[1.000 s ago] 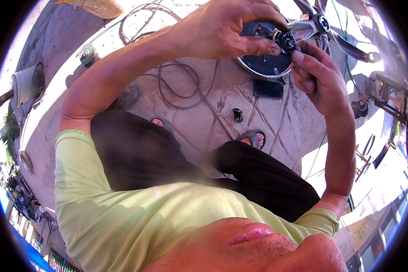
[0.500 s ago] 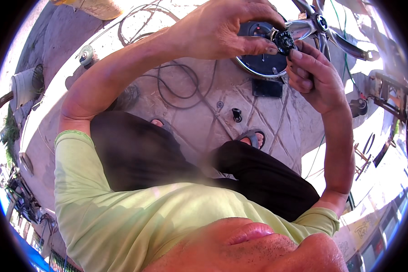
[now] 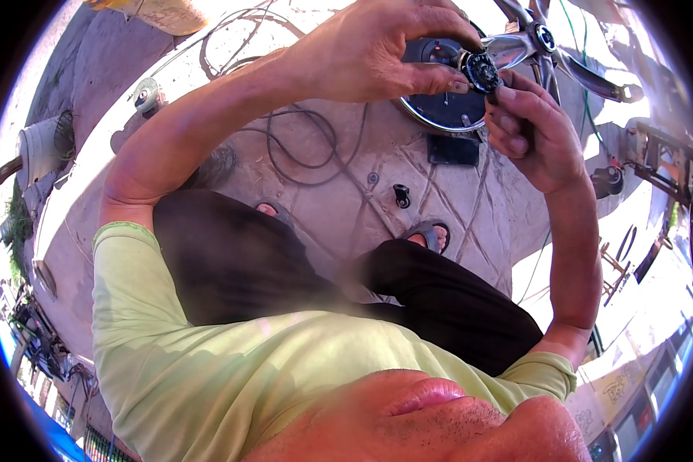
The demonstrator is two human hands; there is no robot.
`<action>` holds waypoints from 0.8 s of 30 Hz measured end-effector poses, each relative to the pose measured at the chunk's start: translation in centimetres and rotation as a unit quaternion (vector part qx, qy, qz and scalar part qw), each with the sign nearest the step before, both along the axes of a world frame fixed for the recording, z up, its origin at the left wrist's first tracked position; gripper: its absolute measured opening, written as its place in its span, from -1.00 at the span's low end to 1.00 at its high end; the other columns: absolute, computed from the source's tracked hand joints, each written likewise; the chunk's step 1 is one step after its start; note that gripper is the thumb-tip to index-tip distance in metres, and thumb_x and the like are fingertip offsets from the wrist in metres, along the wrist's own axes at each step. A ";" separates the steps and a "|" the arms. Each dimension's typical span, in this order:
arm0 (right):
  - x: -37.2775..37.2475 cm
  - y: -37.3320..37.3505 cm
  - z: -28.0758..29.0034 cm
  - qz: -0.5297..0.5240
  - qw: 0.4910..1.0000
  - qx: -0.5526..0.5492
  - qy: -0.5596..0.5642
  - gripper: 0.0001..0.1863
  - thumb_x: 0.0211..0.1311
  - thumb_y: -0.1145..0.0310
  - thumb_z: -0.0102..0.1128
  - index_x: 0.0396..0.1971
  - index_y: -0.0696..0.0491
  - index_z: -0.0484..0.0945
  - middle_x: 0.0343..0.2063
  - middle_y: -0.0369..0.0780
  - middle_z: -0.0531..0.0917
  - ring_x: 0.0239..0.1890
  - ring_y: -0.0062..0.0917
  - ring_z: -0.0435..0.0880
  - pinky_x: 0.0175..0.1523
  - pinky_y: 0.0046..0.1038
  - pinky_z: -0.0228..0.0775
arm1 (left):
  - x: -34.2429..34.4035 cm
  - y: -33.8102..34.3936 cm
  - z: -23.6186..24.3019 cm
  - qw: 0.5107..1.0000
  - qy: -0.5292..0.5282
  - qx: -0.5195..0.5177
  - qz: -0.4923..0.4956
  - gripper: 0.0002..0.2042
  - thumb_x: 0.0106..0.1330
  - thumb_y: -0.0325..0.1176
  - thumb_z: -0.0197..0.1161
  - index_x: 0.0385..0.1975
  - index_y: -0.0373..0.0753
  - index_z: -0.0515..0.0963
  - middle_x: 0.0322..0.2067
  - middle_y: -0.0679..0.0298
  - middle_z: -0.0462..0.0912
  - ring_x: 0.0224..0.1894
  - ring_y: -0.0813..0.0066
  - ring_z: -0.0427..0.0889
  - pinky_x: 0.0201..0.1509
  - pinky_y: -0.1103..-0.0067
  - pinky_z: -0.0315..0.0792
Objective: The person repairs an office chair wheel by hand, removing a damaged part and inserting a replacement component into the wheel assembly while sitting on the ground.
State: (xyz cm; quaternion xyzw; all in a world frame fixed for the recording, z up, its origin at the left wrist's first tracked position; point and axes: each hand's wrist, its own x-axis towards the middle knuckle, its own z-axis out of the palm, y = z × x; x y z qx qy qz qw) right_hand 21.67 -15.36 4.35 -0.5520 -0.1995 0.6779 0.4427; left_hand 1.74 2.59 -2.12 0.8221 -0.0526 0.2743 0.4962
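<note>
My left hand (image 3: 412, 58) reaches across the top of the view, its thumb and fingers closed around a small round black part (image 3: 482, 72). The part has a rough, shiny dark face and a metallic ring beside it; its exact kind I cannot tell. At its right edge my right hand (image 3: 535, 127) pinches with thumb and forefinger, the other fingers curled in. Behind the hands lies a black disc (image 3: 439, 112) with a chrome rim. A shiny star-shaped chair base (image 3: 545, 38) lies just to the right of it, legs spread.
Near my sandalled feet a black caster (image 3: 401, 195) lies on the grooved floor. A flat black rectangular piece (image 3: 453, 150) lies below the disc. Dark cable (image 3: 308, 163) loops across the ground. At left are a round grey-green object (image 3: 146, 96) and a white bucket (image 3: 42, 150).
The round black part has turned slightly, showing more of its dark face. Both hands stay in nearly the same place, still on it.
</note>
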 end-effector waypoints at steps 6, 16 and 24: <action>-0.3 0.2 0.3 0.004 1.000 -0.012 -0.026 -0.86 0.45 0.34 0.19 -0.33 0.03 0.48 -0.58 -0.42 0.43 -0.66 -0.78 0.29 -0.51 -0.67 0.09 | 0.1 0.2 0.1 1.000 -0.011 0.023 -0.001 -0.55 0.32 -0.21 0.47 0.12 -0.27 0.55 0.06 0.02 0.56 0.13 0.11 0.60 0.20 0.29 0.53; -0.5 0.2 0.5 -0.008 0.999 -0.024 -0.034 -0.87 0.43 0.35 0.19 -0.32 0.03 0.47 -0.58 -0.42 0.43 -0.66 -0.78 0.29 -0.52 -0.67 0.08 | 0.1 0.2 -0.2 0.999 -0.032 0.028 0.004 -0.55 0.33 -0.22 0.45 0.13 -0.27 0.54 0.05 0.01 0.57 0.13 0.09 0.60 0.21 0.28 0.52; 1.2 -0.9 0.3 0.020 1.000 0.003 -0.014 -0.78 0.41 0.45 0.02 -0.02 0.14 0.46 -0.49 -0.31 0.48 -0.59 -0.68 0.41 -0.48 -0.65 0.20 | -0.5 -0.1 0.9 1.000 0.011 0.022 0.005 -0.56 0.34 -0.23 0.44 0.14 -0.28 0.53 0.05 0.03 0.57 0.13 0.09 0.59 0.22 0.26 0.51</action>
